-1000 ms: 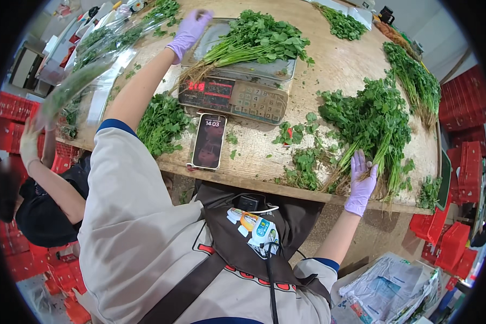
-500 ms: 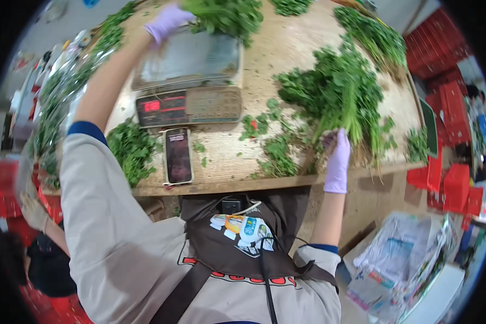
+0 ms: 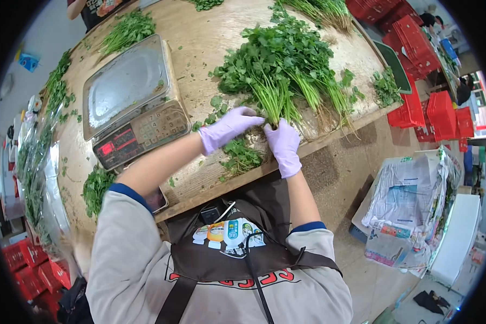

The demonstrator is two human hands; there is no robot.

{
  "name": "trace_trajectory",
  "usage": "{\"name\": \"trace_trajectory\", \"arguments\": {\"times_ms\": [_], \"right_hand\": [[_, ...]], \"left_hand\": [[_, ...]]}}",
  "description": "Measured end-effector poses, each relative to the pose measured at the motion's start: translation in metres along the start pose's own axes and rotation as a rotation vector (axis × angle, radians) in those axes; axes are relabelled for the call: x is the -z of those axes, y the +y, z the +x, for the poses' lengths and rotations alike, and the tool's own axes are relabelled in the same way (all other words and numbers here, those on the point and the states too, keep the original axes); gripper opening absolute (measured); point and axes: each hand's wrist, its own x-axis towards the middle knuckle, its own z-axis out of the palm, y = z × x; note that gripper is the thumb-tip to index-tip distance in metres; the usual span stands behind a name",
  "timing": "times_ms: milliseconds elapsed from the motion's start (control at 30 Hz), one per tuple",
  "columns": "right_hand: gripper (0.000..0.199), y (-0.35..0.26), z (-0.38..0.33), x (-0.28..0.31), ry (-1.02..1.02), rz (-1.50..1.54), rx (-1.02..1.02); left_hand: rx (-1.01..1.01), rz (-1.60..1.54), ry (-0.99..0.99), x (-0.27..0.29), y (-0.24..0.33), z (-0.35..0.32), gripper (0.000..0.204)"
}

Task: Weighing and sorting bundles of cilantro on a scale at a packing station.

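A leafy bunch of coriander point(image 3: 267, 67) with pale green stems lies on the wooden table. My right hand point(image 3: 284, 144), in a lilac glove, is closed around the lower stems of it. Beside it my left hand point(image 3: 229, 128), gloved alike, reaches in from the left with fingers stretched out, the tips close to the same stems. Whether they touch is hard to tell. More coriander with thin roots point(image 3: 329, 100) spreads just right of the held stems. Loose sprigs point(image 3: 242, 156) lie under and between my hands.
A weighing scale point(image 3: 127, 86) with a bare metal plate stands left; another bunch point(image 3: 128, 31) lies behind it. My left forearm partly covers a phone point(image 3: 157, 200) by the table edge. Red crates point(image 3: 440, 116) and a paper-lined box point(image 3: 399, 205) stand right. A person's dark top point(image 3: 100, 11) shows at the far left.
My left hand has let go of the bunch beyond the scale and come back to the stems at my right hand. That bunch now lies behind the scale. The view has turned.
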Motion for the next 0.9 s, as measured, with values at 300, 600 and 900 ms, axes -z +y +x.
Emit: {"name": "trace_trajectory", "arguments": {"times_ms": [300,600,900], "right_hand": [[0.044,0.013,0.002,0.033,-0.162,0.421,-0.053],[0.033,0.019,0.005,0.008,0.048,0.247,0.205],[0.050,0.072,0.073,0.011,0.259,-0.383,0.431]], "left_hand": [[0.249,-0.665,-0.030,-0.024,-0.001,0.053,0.025],[-0.090,-0.686,0.060,-0.020,0.016,0.023,0.020],[-0.366,-0.256,0.396,0.128,0.061,-0.117,0.041]]}}
